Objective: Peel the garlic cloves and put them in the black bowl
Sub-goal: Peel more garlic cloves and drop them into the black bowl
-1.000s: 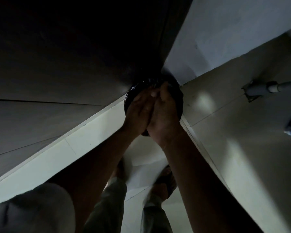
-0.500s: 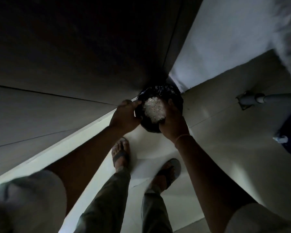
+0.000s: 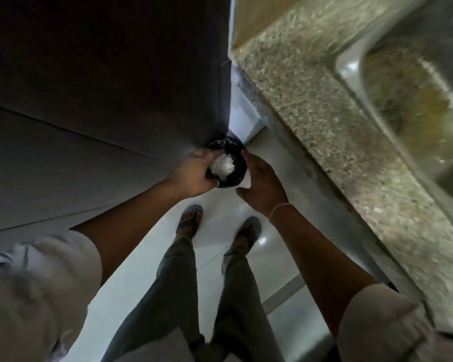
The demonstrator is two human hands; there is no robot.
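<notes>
One white clump (image 3: 222,167), against left hand (image 3: 194,176)

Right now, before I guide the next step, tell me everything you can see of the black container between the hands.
The black container is round, dark and glossy, and its rim is wrinkled like a plastic liner. It sits low in the corner where the dark cabinet front meets the white wall base. A heap of white flaky scraps lies inside it. The left hand grips its left side. The right hand is close by its right side; whether it touches is unclear.
</notes>
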